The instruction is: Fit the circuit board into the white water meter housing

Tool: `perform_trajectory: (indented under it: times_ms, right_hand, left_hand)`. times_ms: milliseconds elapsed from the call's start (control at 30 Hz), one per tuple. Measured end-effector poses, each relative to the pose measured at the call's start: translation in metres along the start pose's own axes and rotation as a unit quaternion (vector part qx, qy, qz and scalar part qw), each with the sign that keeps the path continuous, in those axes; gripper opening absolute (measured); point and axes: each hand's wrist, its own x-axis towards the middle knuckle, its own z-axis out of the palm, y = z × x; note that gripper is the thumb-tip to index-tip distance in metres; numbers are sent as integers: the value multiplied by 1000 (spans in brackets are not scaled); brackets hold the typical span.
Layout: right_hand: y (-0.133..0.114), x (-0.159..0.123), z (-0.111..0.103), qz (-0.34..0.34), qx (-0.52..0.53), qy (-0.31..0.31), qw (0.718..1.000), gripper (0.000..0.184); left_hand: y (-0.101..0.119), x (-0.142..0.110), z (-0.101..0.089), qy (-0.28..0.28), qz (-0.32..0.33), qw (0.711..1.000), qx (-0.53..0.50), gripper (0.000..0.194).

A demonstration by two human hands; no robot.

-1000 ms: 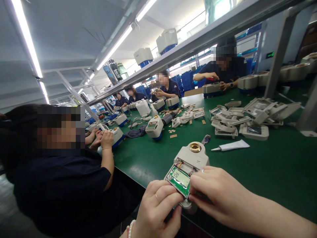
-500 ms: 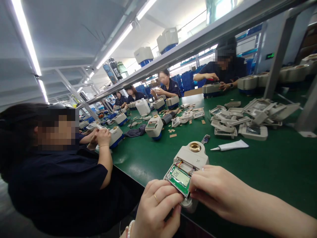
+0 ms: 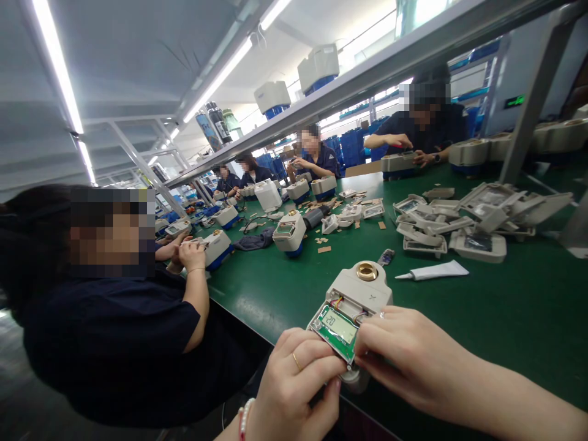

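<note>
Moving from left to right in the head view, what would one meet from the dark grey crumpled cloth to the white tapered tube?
Dark grey crumpled cloth, beige-and-blue housing, nearest beige housing with green circuit board, white tapered tube.

I see the housing (image 3: 351, 290) in beige, its ring (image 3: 367, 266) brassy gold, its circuit board (image 3: 334, 341) bright green around a pale grey-green display (image 3: 339, 325) with dark digits. I make out red and yellow among the wires (image 3: 338, 302). The bench (image 3: 514, 312) reads deep green to me, the tube (image 3: 434, 271) white, the nearest co-worker's shirt (image 3: 110, 343) navy, the meter (image 3: 288, 236) beyond beige over blue.
</note>
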Motion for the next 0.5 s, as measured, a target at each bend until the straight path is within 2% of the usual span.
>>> perform_trajectory:
  times_ms: [167,500]
  right_hand:
    - [0,1,-4,4,12,-17,1000,11]
    - [-4,1,3,-8,-13,17,1000,10]
  left_hand:
    - [-2,-1,1,25,10,1000,-13,25]
    - [1,0,-4,-1,-2,1000,3,22]
